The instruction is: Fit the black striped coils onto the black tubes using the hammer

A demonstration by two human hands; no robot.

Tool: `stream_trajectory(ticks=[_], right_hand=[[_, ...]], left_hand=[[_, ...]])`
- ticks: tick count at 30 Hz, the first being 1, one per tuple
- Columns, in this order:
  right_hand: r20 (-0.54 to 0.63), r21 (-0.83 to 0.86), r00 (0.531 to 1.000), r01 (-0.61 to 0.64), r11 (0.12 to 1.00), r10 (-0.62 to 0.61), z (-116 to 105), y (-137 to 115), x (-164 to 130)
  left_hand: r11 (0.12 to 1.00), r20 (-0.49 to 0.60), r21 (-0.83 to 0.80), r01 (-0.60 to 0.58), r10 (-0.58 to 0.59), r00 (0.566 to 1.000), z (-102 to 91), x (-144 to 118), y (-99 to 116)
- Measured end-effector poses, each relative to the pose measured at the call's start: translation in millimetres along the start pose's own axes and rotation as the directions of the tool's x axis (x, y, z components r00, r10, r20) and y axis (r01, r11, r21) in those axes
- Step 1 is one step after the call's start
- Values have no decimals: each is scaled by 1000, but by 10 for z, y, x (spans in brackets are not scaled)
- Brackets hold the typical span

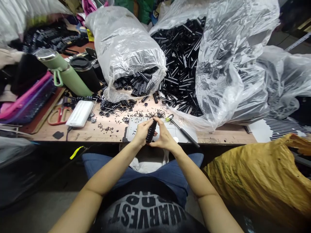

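Between my two hands, at the table's front edge, is a black ribbed cylindrical part (151, 131), held roughly upright. My left hand (142, 131) grips its left side with the fingers closed. From the right, my right hand (164, 134) holds it too, thumb near its lower end and fingertips at its top. Beneath my hands lies a pale plate (133, 124). Just right of them, a small hammer (181, 128) with a yellow-green head and black handle rests across the plate. Tiny black rings (138, 114) are scattered behind my hands.
A plastic bag (126, 42) of ribbed black parts lies behind, beside a large heap of black tubes (182, 64) in clear plastic (223, 64). On the left are a green bottle (73, 77), black tumbler (86, 72), white power bank (80, 113) and red-handled scissors (59, 116). A yellow sack (257, 168) stands right.
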State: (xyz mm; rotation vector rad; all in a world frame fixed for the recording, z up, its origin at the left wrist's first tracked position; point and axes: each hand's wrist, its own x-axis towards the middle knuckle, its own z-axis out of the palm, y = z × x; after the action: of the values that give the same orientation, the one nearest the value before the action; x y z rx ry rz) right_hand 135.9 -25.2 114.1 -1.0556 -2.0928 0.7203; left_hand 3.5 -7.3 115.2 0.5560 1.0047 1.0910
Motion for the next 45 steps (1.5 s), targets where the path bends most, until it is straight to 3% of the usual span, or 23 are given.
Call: stream_trajectory(ticks=[4,7,10,11,13,15,17,19,22,24,29,33,38,41,43,45], right_hand=[[-52,41,994,-94,995,96,48,75,0],[-64,-26,990,-125,992,124,106,128,-11],[-84,-152,983,-175,973,164,202,215,-65],[-108,-194,976,-205,959,187,236,253,-92],[-176,-276,954,-284,918,242,279,332,-156],[-205,-347,941,-326,879,268,244,406,-233],[-203,-434,940,-337,836,274,94,476,-324],[-278,-555,903,-428,713,326,-150,553,-425],[-417,-667,778,-613,424,470,-516,642,-574],[-390,-654,735,-645,395,555,-634,625,-664],[-323,-426,766,-642,637,556,-461,317,-868],[-220,-489,757,-631,602,615,-350,78,-917],[-281,-347,834,-550,759,475,-302,-224,-783],[-108,-460,862,-485,744,496,-123,-317,-686],[32,-563,826,-450,693,562,-20,-324,-635],[58,-584,814,-442,681,578,2,-308,-598]], left_hand=[[998,29,42,54,-55,998,11,78,14],[993,36,101,61,-65,997,-16,171,-47],[945,66,312,-102,85,994,-65,236,-209],[874,106,436,-215,187,977,-82,247,-280],[596,252,675,-435,368,895,-116,262,-424],[265,427,789,-554,411,805,-155,281,-534],[23,566,788,-615,364,740,-209,313,-576],[-149,671,735,-661,299,678,-272,349,-549],[-352,741,669,-654,251,623,-351,363,-458],[-442,751,651,-617,255,610,-373,339,-414],[-513,751,640,-572,259,607,-364,265,-399],[-514,708,675,-530,249,661,-286,230,-478],[-515,686,693,-506,254,682,-113,145,-772],[-524,708,664,-533,212,674,-109,144,-918],[-525,718,653,-546,201,666,-131,189,-926],[-498,725,657,-566,209,657,-131,247,-850]])
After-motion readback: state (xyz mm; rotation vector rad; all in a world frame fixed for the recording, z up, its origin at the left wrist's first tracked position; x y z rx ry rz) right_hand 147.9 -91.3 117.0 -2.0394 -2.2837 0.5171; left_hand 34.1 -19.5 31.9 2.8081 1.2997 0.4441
